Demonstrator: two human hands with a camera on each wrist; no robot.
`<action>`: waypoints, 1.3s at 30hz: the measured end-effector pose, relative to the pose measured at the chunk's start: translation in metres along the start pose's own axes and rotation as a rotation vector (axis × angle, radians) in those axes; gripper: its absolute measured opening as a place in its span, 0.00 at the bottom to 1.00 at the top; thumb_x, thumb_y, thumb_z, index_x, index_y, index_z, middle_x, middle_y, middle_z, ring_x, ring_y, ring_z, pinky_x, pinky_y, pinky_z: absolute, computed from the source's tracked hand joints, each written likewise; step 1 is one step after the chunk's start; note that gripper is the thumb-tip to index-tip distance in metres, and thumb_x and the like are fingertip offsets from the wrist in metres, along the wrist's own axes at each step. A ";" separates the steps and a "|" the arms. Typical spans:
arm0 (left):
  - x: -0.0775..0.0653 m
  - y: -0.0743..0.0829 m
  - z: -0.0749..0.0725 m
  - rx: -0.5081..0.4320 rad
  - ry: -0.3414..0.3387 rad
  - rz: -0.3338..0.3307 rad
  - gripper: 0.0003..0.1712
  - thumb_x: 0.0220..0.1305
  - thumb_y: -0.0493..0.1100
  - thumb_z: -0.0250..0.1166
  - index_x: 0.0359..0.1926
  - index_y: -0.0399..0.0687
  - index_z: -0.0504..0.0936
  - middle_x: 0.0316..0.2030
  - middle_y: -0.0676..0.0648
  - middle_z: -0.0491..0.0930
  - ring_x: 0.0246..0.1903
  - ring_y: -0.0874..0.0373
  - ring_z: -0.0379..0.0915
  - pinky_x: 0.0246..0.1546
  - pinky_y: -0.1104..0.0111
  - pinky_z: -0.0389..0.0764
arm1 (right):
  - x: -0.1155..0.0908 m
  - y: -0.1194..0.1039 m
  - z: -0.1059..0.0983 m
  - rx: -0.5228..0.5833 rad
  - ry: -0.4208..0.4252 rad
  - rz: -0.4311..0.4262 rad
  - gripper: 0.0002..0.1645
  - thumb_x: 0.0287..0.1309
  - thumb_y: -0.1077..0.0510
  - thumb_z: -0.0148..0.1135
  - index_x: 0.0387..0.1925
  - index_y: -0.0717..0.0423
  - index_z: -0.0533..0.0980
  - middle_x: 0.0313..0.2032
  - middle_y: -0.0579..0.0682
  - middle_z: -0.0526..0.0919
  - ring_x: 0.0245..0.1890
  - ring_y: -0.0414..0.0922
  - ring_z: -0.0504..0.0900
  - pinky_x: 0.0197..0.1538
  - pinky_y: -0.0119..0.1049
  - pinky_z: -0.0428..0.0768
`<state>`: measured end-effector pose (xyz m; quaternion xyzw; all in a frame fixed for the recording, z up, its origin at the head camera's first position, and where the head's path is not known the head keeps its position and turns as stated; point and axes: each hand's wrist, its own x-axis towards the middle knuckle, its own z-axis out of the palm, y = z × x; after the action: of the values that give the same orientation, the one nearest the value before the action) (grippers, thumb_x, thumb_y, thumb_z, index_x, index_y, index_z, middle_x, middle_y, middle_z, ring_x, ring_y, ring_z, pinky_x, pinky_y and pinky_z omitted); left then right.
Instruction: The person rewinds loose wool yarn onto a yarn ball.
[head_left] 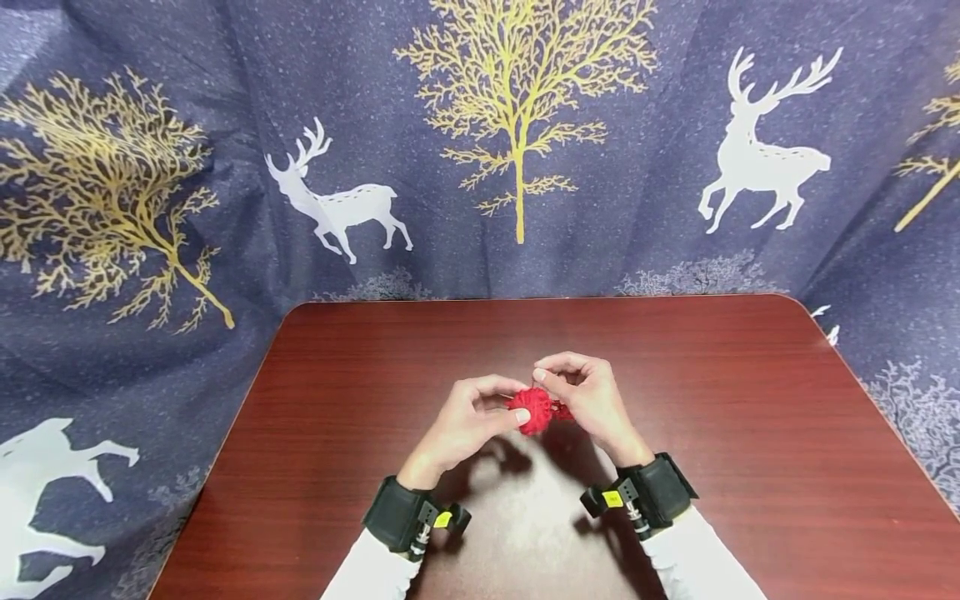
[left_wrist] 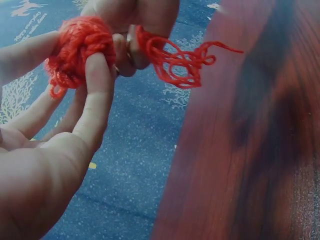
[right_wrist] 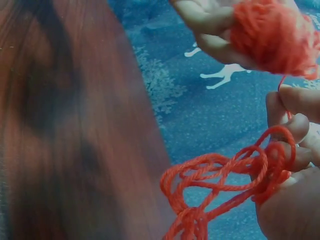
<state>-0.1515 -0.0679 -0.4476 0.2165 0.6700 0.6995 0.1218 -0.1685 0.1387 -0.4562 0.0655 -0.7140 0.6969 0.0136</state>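
Observation:
A small ball of red yarn (head_left: 534,412) is held up over the table, pinched between the thumb and fingers of my left hand (head_left: 467,423). Close beside it on the right, my right hand (head_left: 591,395) pinches the yarn strand that runs to the ball. From the right hand's curled fingers hangs a loose bundle of red yarn loops (right_wrist: 215,180), with a short tail sticking out in the left wrist view. The right wrist view shows the thin strand (right_wrist: 283,84) between the ball and the right fingertips.
The brown wood-grain table (head_left: 337,358) lies beneath both hands, their shadows falling on it. Behind and beside it hangs a dark blue cloth (head_left: 480,267) printed with white deer and golden trees. Each wrist wears a black band (head_left: 397,510) with a small camera.

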 end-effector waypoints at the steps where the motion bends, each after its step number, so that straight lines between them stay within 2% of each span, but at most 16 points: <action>1: 0.000 0.000 0.000 -0.025 0.008 0.008 0.20 0.59 0.29 0.69 0.53 0.25 0.80 0.47 0.35 0.84 0.40 0.58 0.83 0.41 0.70 0.84 | -0.001 0.001 0.001 0.004 0.000 0.013 0.10 0.60 0.65 0.71 0.42 0.68 0.84 0.30 0.48 0.87 0.23 0.37 0.78 0.25 0.29 0.77; 8: 0.002 -0.002 0.000 -0.133 0.106 0.070 0.20 0.59 0.27 0.68 0.54 0.25 0.80 0.46 0.39 0.84 0.43 0.56 0.83 0.45 0.69 0.84 | -0.006 0.010 0.008 0.032 -0.030 0.071 0.11 0.58 0.72 0.63 0.43 0.70 0.82 0.27 0.47 0.86 0.21 0.38 0.78 0.20 0.35 0.78; 12: 0.004 -0.003 0.001 -0.173 0.191 0.072 0.21 0.59 0.26 0.68 0.54 0.25 0.79 0.46 0.42 0.85 0.43 0.56 0.83 0.44 0.69 0.84 | -0.010 0.014 0.014 0.031 -0.023 0.037 0.08 0.59 0.71 0.65 0.40 0.70 0.82 0.26 0.46 0.83 0.19 0.37 0.72 0.18 0.30 0.73; 19: 0.011 -0.003 0.003 -0.296 0.433 0.107 0.21 0.61 0.25 0.67 0.55 0.22 0.77 0.42 0.44 0.84 0.38 0.56 0.83 0.40 0.68 0.85 | -0.016 0.017 0.021 -0.099 -0.017 -0.067 0.04 0.58 0.66 0.70 0.36 0.64 0.85 0.29 0.52 0.87 0.20 0.37 0.76 0.20 0.26 0.71; 21: 0.013 -0.004 0.003 -0.302 0.501 0.131 0.20 0.60 0.25 0.67 0.54 0.22 0.77 0.42 0.43 0.83 0.38 0.56 0.84 0.39 0.67 0.86 | -0.018 0.016 0.023 -0.132 -0.014 -0.090 0.03 0.57 0.67 0.71 0.35 0.62 0.86 0.28 0.52 0.87 0.18 0.35 0.73 0.19 0.26 0.69; 23: 0.015 -0.004 0.003 -0.265 0.568 0.155 0.20 0.60 0.25 0.68 0.53 0.23 0.78 0.42 0.41 0.83 0.38 0.56 0.84 0.39 0.67 0.86 | -0.019 0.015 0.025 -0.161 -0.012 -0.114 0.03 0.56 0.68 0.71 0.34 0.62 0.86 0.25 0.51 0.85 0.16 0.34 0.71 0.18 0.26 0.67; 26: 0.017 -0.006 0.003 -0.143 0.654 0.177 0.19 0.59 0.28 0.71 0.52 0.27 0.81 0.43 0.39 0.83 0.41 0.55 0.83 0.42 0.67 0.85 | -0.022 0.013 0.027 -0.223 -0.015 -0.157 0.04 0.54 0.69 0.72 0.32 0.59 0.86 0.21 0.48 0.81 0.17 0.35 0.70 0.20 0.25 0.66; 29: 0.017 -0.009 0.003 -0.005 0.692 0.193 0.18 0.58 0.30 0.73 0.51 0.33 0.83 0.43 0.37 0.84 0.42 0.50 0.83 0.45 0.64 0.84 | -0.024 0.009 0.028 -0.298 -0.026 -0.212 0.06 0.53 0.69 0.72 0.31 0.56 0.87 0.18 0.44 0.77 0.18 0.37 0.70 0.21 0.26 0.66; 33: 0.017 -0.016 0.003 0.177 0.658 0.201 0.19 0.58 0.31 0.74 0.51 0.37 0.84 0.44 0.39 0.83 0.42 0.47 0.82 0.45 0.59 0.85 | -0.025 0.004 0.026 -0.331 -0.036 -0.267 0.07 0.53 0.68 0.73 0.31 0.53 0.86 0.17 0.43 0.76 0.17 0.37 0.71 0.20 0.27 0.68; 36: 0.015 -0.020 0.003 0.312 0.602 0.167 0.19 0.58 0.31 0.74 0.51 0.41 0.85 0.44 0.42 0.83 0.41 0.49 0.83 0.43 0.61 0.86 | -0.022 0.000 0.023 -0.321 -0.029 -0.280 0.07 0.53 0.68 0.73 0.31 0.54 0.86 0.18 0.45 0.78 0.19 0.37 0.72 0.22 0.27 0.70; 39: 0.013 -0.021 0.003 0.390 0.526 0.122 0.19 0.58 0.31 0.73 0.52 0.42 0.85 0.44 0.43 0.83 0.39 0.50 0.84 0.42 0.63 0.86 | -0.019 -0.006 0.019 -0.274 -0.029 -0.253 0.06 0.54 0.68 0.73 0.32 0.56 0.87 0.20 0.49 0.80 0.18 0.36 0.72 0.21 0.27 0.70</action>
<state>-0.1637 -0.0575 -0.4668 0.0877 0.7856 0.5960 -0.1412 -0.1475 0.1208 -0.4533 0.1621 -0.7886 0.5847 0.0997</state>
